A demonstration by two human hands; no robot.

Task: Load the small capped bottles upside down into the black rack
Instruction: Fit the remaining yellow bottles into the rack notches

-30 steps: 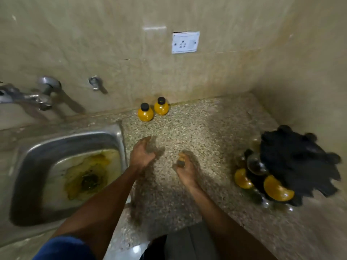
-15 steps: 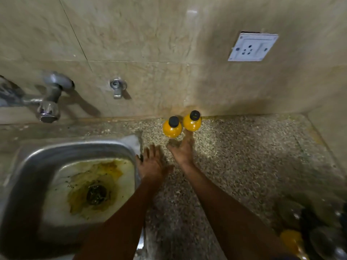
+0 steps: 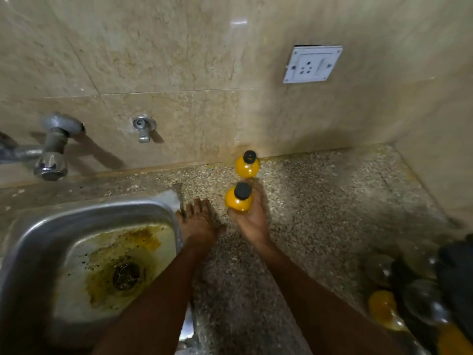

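Observation:
My right hand (image 3: 252,221) grips a small orange bottle with a black cap (image 3: 239,198), lifted off the counter with its cap up. A second orange capped bottle (image 3: 247,165) stands upright against the back wall, just beyond the held one. My left hand (image 3: 198,221) rests flat on the speckled counter beside the sink corner, fingers spread, holding nothing. The black rack (image 3: 455,275) is at the right edge, partly cut off, with orange bottles (image 3: 382,308) and clear ones held in it.
A steel sink (image 3: 33,239) with a stained basin fills the lower left. A tap (image 3: 51,155) and a small valve (image 3: 143,126) stick out of the tiled wall. A white wall socket (image 3: 312,64) is above the counter. The side wall closes the counter's right.
My right hand reached to the two bottles at the wall, took the left one and lifted it towards me. My left hand moved to the sink corner. The view swung left.

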